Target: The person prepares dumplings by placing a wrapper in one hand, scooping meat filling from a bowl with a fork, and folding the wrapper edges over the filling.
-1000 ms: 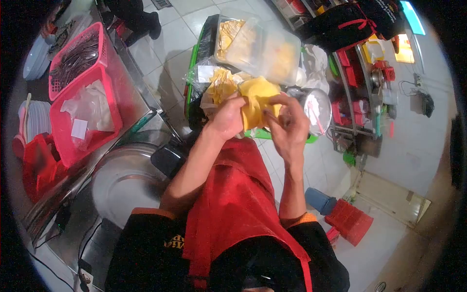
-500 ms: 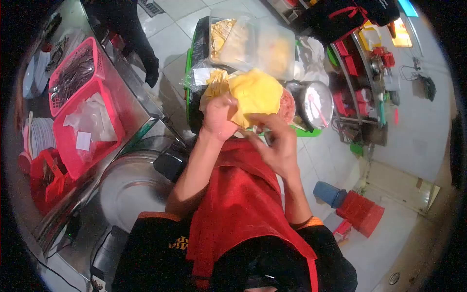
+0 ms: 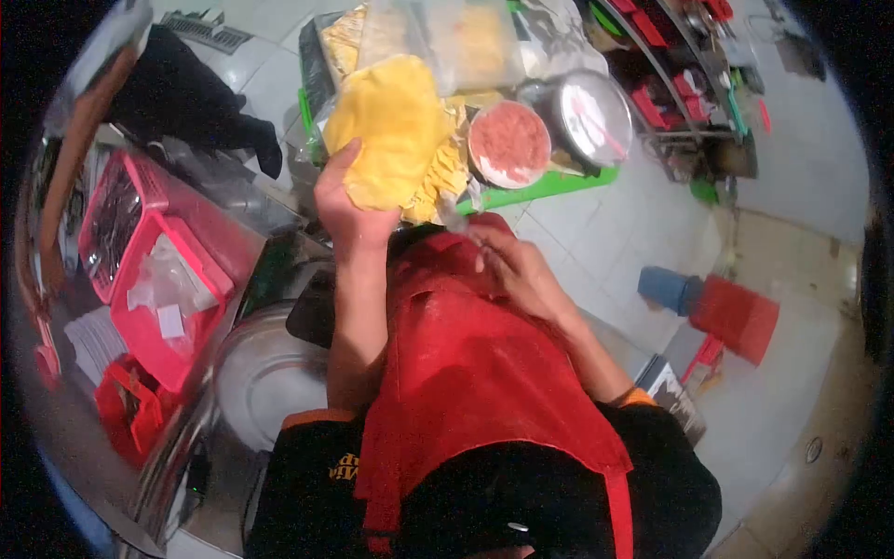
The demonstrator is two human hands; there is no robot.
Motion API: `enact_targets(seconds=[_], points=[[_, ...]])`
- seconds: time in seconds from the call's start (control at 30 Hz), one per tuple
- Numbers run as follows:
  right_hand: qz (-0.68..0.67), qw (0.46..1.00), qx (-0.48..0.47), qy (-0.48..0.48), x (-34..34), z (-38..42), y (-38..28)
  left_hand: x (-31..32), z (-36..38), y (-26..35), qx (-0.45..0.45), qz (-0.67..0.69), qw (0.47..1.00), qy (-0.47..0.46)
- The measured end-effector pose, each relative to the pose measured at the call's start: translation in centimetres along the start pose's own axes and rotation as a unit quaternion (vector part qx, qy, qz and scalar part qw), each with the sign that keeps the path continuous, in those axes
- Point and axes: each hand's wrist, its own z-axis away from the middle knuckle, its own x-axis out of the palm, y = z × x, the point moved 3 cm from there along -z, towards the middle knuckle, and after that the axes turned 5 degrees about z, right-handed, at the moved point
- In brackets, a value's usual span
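Note:
My left hand [image 3: 356, 207] grips the lower left edge of a thick, floppy stack of thin yellow dough sheets [image 3: 386, 126], its thumb lying over the top. More crumpled yellow sheets [image 3: 438, 182] lie beside the stack. In front of the red apron [image 3: 489, 373], my right hand [image 3: 517, 270] is slightly blurred, its fingers curled in toward the thumb. I cannot tell what is between those fingertips. Beyond it stands a round tub of pink minced filling [image 3: 509, 143].
A metal bowl [image 3: 596, 116] with a pink-handled utensil stands right of the tub. Translucent containers [image 3: 470, 42] sit behind, on a green-edged surface [image 3: 559, 182]. Pink baskets [image 3: 172, 303] and a large round metal lid [image 3: 265, 382] are at left; a person's dark-clothed leg [image 3: 191, 98] is farther off.
My left hand has moved left and lifts the yellow sheets, uncovering the tub of filling. My right hand has drawn back from the sheets toward the apron. The view has shifted.

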Motion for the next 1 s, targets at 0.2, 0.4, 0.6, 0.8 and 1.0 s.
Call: enact_targets(seconds=[0.2,0.4,0.6,0.8,1.0], points=[[0.240,0.948,-0.004,0.209,-5.2,-4.6,4.9,-1.3,0.6,0.8,0.160,-0.365,0.915,-0.067],[0.266,0.918,-0.106,0.274,-4.0,-9.0,8.7,-1.4,0.8,1.8,0.133,-0.430,0.891,-0.055],[0.277,0.929,-0.010,0.244,-3.5,-9.9,10.0,-2.6,-0.1,2.0,0.118,-0.509,0.850,-0.063],[0.266,0.928,-0.015,0.261,-3.1,-10.0,9.8,-0.2,0.4,1.1,-0.010,-0.086,0.996,0.018],[0.274,0.922,-0.072,0.263,-3.1,-9.6,9.0,0.7,0.7,0.8,-0.014,-0.097,0.994,0.049]])
